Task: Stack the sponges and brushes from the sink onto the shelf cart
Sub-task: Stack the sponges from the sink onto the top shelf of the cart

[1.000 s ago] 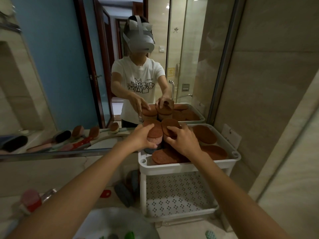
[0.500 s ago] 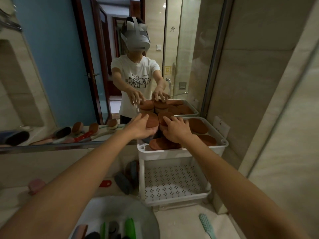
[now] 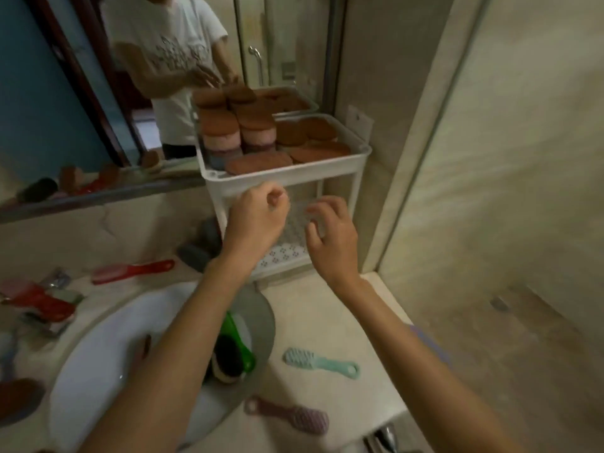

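Both hands are empty: my left hand (image 3: 258, 220) has its grip curled into a loose fist on nothing, and my right hand (image 3: 331, 240) hangs with its fingers slack and its grip open, both in front of the lower shelf (image 3: 287, 253) of the shelf cart (image 3: 284, 178). The sponges (image 3: 219, 125) sit on the top tier, two tall stacks at the back left and flat ones around them. Next I judge it's a trip back to the sink (image 3: 98, 341), where a green-handled brush (image 3: 238, 341) lies; I'd take it by the handle and lay it flat on the lower shelf, coming in low so my wrist stays clear of the stacks (they look easy to topple). A teal brush (image 3: 322, 362) and a mauve brush (image 3: 289, 416) wait on the desk (image 3: 327, 315). Half a second ago both hands were up on the sponge stacks; now they have dropped away, and the view has tipped down toward the sink
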